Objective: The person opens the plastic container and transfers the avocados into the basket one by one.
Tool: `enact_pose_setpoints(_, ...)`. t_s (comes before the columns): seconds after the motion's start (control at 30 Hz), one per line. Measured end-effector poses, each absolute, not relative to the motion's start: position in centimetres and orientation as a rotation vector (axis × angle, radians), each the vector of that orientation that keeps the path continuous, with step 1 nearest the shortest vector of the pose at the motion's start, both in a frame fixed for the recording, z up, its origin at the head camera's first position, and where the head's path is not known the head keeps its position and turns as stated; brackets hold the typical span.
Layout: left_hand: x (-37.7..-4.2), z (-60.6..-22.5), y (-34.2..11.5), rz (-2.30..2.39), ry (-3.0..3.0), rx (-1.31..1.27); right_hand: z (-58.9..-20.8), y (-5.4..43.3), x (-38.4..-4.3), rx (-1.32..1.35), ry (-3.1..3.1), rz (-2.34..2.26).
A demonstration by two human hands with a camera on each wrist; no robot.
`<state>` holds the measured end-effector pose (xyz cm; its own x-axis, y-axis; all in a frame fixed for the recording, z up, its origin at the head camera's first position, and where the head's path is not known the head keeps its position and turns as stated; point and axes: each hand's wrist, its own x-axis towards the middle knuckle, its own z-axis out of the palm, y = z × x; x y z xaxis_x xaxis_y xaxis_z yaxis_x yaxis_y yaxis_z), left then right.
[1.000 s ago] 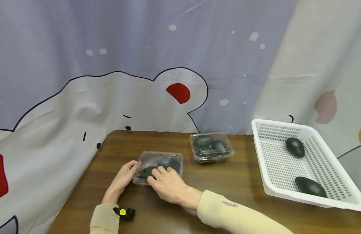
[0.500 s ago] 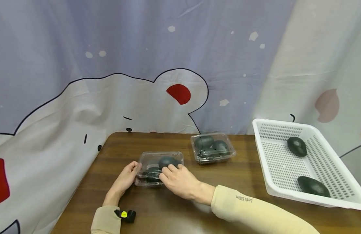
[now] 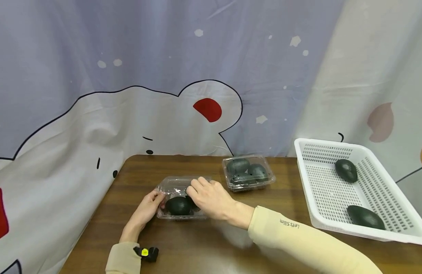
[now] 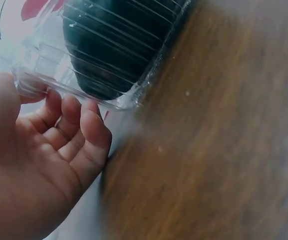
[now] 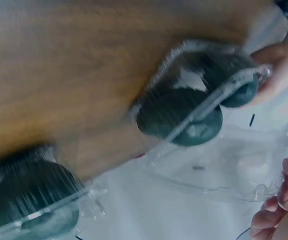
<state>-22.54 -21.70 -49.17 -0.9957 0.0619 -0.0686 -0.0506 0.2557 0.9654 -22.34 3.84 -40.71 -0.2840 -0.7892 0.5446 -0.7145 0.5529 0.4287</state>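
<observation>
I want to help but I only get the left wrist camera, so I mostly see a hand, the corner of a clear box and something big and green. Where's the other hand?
Observer: The right hand is holding up the lid of the clear box.
Operator: Ooh! Is there only one green one inside?
Observer: No, the right wrist view shows two dark green fruits in there.
Operator: And what's way over on the right, where I can't look?
Observer: In the head view there's a white basket, with two more fruits lying in it.
</observation>
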Motion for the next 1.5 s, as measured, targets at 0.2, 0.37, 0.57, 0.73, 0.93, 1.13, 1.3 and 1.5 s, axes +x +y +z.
enact_pose_setpoints(0.2, -22.6, -48.9, -21.1, 1.822, 2.423, -0.091, -38.6, 3.9, -23.2, 1.203, -2.075, -0.098)
enact_pose_setpoints(0.37, -22.6, -48.4, -20.3, 1.804, 2.48, -0.157, -37.3, 3.9, -24.5, 1.181, -2.101, -0.047)
enact_pose_setpoints(0.57, -22.7, -48.4, -19.9, 1.739, 2.616, -0.21, -36.3, 3.6, -26.7, 1.113, -2.154, 0.006)
enact_pose_setpoints(0.73, -22.6, -48.5, -19.9, 1.716, 2.663, -0.228, -35.8, 3.2, -28.5, 1.049, -2.239, 0.066)
enact_pose_setpoints(0.93, -22.7, -48.5, -19.9, 1.713, 2.676, -0.25, -35.7, 2.8, -30.7, 1.001, -2.326, 0.12)
enact_pose_setpoints(1.13, -22.7, -48.5, -19.9, 1.698, 2.681, -0.254, -36.1, 2.5, -32.6, 0.941, -2.421, 0.161)
enact_pose_setpoints(1.3, -22.6, -48.3, -19.8, 1.692, 2.692, -0.251, -36.7, 2.4, -34.4, 0.894, -2.54, 0.169)
enact_pose_setpoints(1.5, -22.6, -48.2, -19.6, 1.694, 2.708, -0.257, -37.2, 2.9, -36.5, 0.808, -2.758, 0.207)
